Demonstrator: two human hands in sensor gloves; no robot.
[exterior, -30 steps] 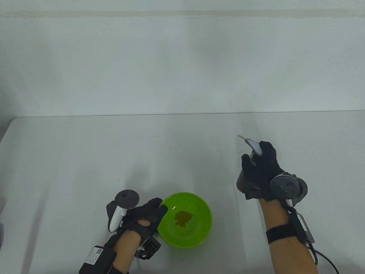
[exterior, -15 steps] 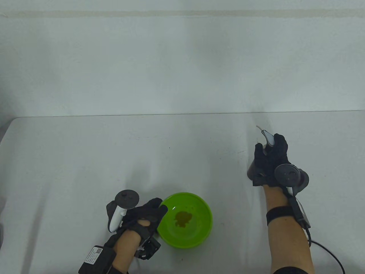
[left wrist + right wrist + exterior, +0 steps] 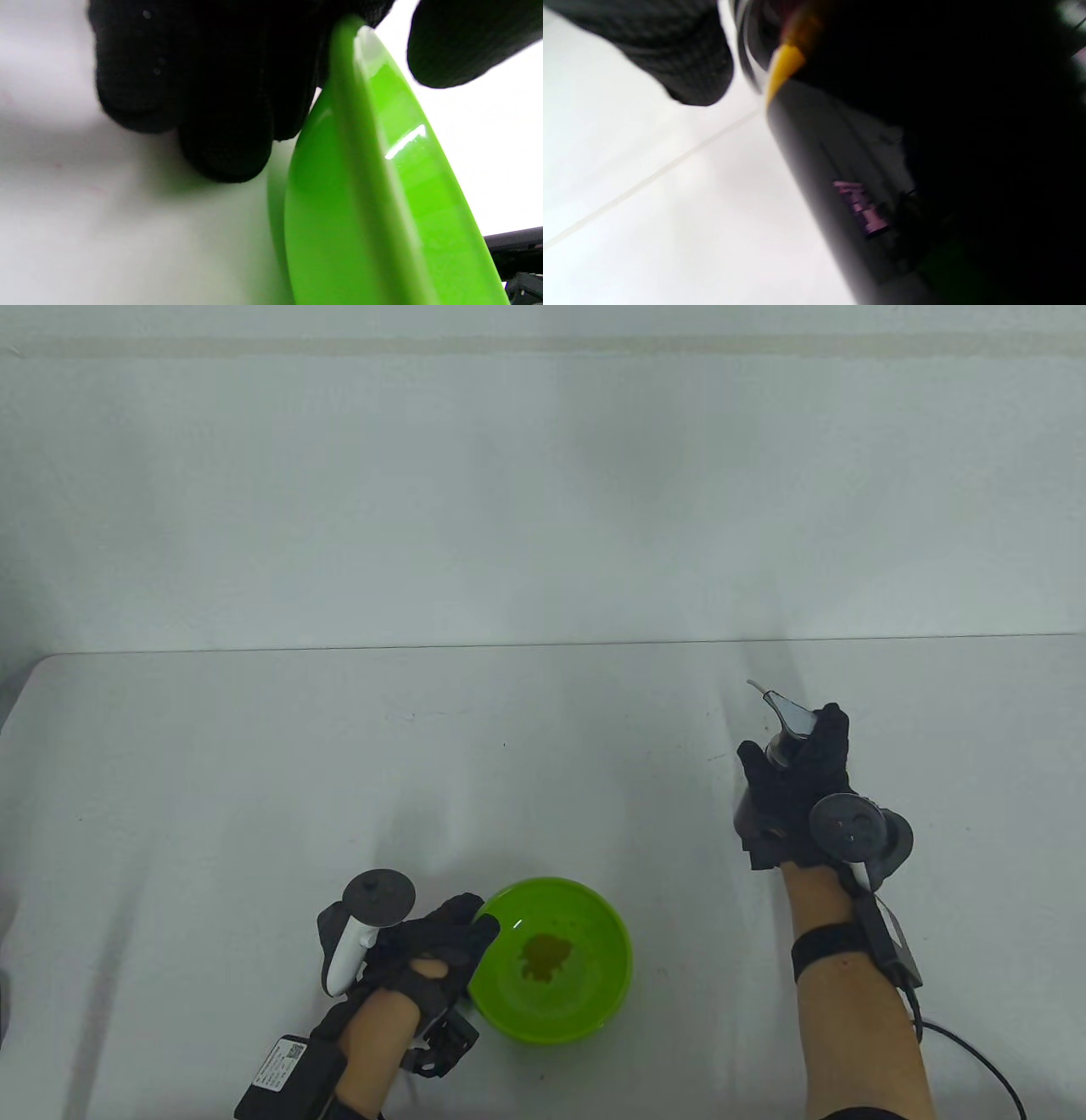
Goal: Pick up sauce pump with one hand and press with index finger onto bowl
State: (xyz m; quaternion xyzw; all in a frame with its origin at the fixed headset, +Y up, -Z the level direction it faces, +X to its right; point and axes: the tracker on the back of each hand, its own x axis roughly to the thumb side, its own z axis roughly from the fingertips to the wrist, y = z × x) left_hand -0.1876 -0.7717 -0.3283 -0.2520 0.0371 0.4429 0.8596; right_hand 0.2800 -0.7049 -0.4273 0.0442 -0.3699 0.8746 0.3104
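Observation:
A green bowl (image 3: 585, 1010) with a brown puddle of sauce (image 3: 547, 956) stands near the table's front edge. My left hand (image 3: 441, 950) grips its left rim; in the left wrist view the fingers (image 3: 220, 106) lie outside the rim (image 3: 382, 169) and the thumb inside. My right hand (image 3: 793, 797) grips a dark sauce pump bottle (image 3: 751, 806) at the right of the table, far from the bowl. Its grey pump head (image 3: 789, 714) sticks up past my fingers, spout pointing away. The right wrist view shows the dark bottle (image 3: 848, 182) close up, blurred.
The white table (image 3: 339, 780) ends at a far edge against a pale wall. A cable (image 3: 976, 1069) trails from my right forearm at the front right.
My right hand carried the pump bottle to the right and farther from me, away from the bowl, then tilted it slightly. The left hand and bowl stayed still.

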